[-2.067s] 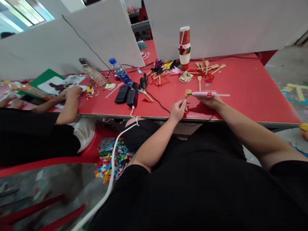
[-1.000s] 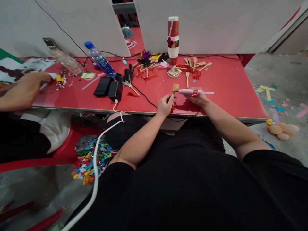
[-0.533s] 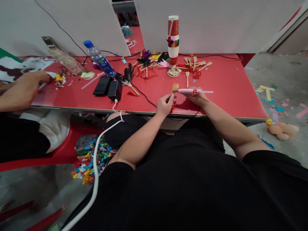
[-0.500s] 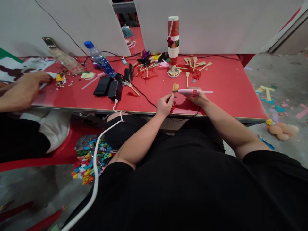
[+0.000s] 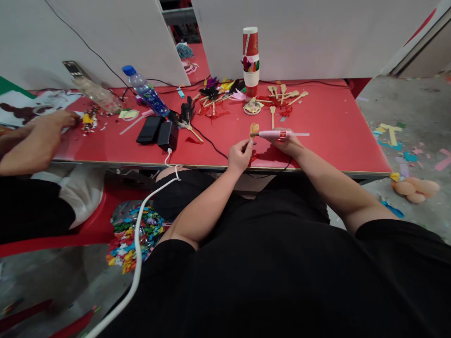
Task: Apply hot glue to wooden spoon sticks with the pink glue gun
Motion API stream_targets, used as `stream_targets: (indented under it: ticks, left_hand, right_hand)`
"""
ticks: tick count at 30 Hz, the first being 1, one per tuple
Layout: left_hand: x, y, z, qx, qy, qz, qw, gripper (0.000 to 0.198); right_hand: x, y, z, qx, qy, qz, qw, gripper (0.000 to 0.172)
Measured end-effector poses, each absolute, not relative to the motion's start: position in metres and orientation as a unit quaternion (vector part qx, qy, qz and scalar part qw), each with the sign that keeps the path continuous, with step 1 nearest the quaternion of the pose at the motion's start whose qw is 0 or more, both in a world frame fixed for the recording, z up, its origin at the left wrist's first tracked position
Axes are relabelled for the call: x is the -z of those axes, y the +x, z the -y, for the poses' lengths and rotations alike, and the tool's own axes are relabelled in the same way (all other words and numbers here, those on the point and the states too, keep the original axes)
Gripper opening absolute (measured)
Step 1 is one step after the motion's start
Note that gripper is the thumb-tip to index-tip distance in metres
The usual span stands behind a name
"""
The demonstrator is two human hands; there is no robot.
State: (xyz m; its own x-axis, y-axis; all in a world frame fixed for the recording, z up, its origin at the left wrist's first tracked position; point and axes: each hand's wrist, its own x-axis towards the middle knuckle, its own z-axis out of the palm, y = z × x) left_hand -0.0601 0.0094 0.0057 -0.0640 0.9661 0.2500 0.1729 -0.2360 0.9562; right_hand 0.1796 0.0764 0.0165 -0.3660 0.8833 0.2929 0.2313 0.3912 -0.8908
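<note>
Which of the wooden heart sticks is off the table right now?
The wooden heart stick pinched upright in the left hand, with the pink glue gun in the right hand at its head. The other sticks lie flat near the cup stack.

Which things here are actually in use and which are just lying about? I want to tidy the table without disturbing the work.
In use:
left hand pinching the wooden heart stick
right hand holding the pink glue gun, nozzle at the heart

Lying about:
water bottle
two black power banks
stacked paper cups
loose wooden sticks
feathers
</note>
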Motion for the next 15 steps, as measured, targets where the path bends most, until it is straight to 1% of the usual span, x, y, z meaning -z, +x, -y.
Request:
stream_targets:
  ticks: [6, 12, 15]
  left_hand:
    - [-0.0072, -0.0585, -0.0131, -0.539, 0.551, -0.5, 0.394, 0.037]
    - [-0.0019, -0.0605, -0.0141, -0.528, 0.563, -0.499, 0.393, 0.036]
    - [0.0004, -0.0608, -0.0141, -0.526, 0.567, -0.491, 0.401, 0.034]
  right_hand:
    - [-0.016, 0.1856, -0.0755, -0.391, -0.36, 0.738, 0.416, 0.055]
    - [-0.0096, 0.1877, -0.0785, -0.385, -0.358, 0.744, 0.412, 0.049]
    - [-0.0103, 0.1854, -0.0798, -0.378, -0.367, 0.746, 0.407, 0.05]
